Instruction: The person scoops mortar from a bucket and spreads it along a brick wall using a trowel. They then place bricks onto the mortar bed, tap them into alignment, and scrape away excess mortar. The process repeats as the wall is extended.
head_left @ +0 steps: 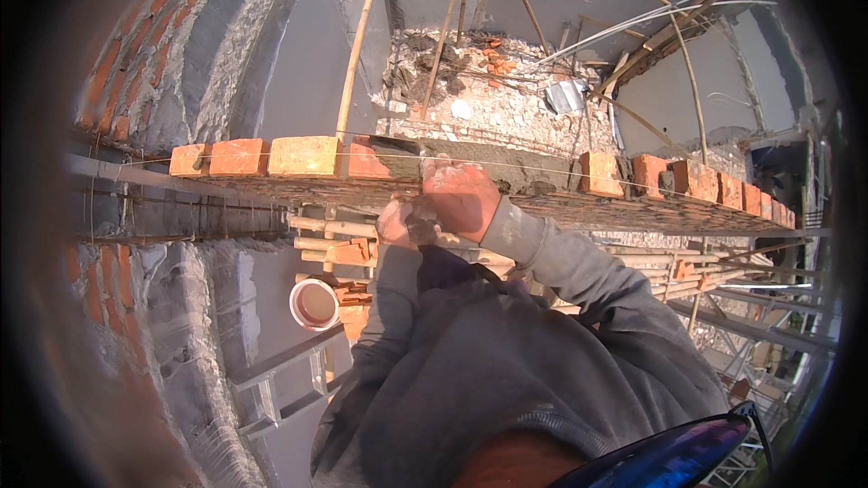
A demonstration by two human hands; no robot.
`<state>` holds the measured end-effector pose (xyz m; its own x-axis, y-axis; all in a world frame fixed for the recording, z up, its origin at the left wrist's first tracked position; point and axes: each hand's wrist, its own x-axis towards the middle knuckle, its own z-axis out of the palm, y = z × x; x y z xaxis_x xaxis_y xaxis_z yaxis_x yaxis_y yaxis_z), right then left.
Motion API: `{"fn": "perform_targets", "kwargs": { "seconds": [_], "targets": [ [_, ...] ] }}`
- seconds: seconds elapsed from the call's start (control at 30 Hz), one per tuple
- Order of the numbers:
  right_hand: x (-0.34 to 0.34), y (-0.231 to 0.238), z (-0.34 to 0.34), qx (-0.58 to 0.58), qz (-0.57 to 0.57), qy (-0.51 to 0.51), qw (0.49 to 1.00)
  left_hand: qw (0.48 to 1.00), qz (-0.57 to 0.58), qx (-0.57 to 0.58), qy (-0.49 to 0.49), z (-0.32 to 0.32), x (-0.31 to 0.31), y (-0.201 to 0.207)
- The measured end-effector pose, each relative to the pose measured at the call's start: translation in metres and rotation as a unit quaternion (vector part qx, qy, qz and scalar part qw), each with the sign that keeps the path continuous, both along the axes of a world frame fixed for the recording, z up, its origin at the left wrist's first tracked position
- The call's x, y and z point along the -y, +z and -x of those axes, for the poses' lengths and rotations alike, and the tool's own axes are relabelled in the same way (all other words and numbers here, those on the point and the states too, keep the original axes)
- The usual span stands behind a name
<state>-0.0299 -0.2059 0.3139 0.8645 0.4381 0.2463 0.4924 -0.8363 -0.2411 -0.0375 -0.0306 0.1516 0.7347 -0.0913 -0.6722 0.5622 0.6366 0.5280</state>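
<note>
From where I stand, the right hand (461, 197) is bent against the near edge of the brick wall (633, 211), mid-frame. The left hand (394, 224) sits just below and left, fingers hidden; I can't tell whether either pinches anything. The grey mortar bed (540, 168) stretches rightward along the top, long axis left to right, nearer the right hand. A mortar-smeared orange brick (364, 165) lies just left of that hand.

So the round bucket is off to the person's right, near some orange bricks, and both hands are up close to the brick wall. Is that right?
Not quite: the head view shows the round bucket off to the person's left. It is near some orange bricks, and the left hand and right hand are close to the brick wall.
</note>
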Motion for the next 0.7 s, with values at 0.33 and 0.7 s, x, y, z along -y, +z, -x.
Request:
{"fn": "perform_targets", "kwargs": {
  "seconds": [0.33, 0.7],
  "targets": [
    [-0.012, -0.165, 0.107, -0.020, -0.154, -0.052, 0.987, 0.990, -0.135, -0.050, 0.011, 0.057, -0.030, 0.001],
    [0.153, -0.198, 0.221, -0.052, -0.268, -0.277, 0.921, 0.980, -0.177, -0.029, -0.088, 0.084, 0.027, 0.010]
  ]
}}
